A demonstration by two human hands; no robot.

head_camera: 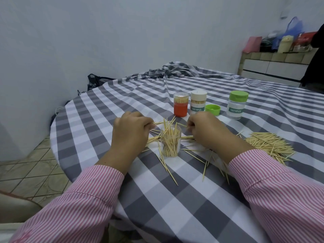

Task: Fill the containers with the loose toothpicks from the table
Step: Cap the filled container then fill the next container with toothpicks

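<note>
Checked grey-and-white tablecloth (175, 199) over a round table, pale wall behind, and I'm sat here feeding toothpicks into the open clear jar (171, 142) right in front of me. It's about half full, sticks poking out the top at all angles. My left hand (130, 130) is pinching a small bunch of toothpicks (157, 122) just left of the jar mouth, and my right hand (205, 128) is curled on the other side, pinching what looks like one or two more. Loose strays (168, 168) are scattered round the jar's base and toward me, and the big pile (268, 144) sits off to the right. Further back are the orange jar (181, 106), a white-capped one (198, 102), a loose green lid (212, 109) and a green-topped container (236, 105) that looks empty. My tip: line the bunch up parallel before dropping it in, points down, otherwise they jam crosswise. I'd also steady the jar, since it tips easily.
</note>
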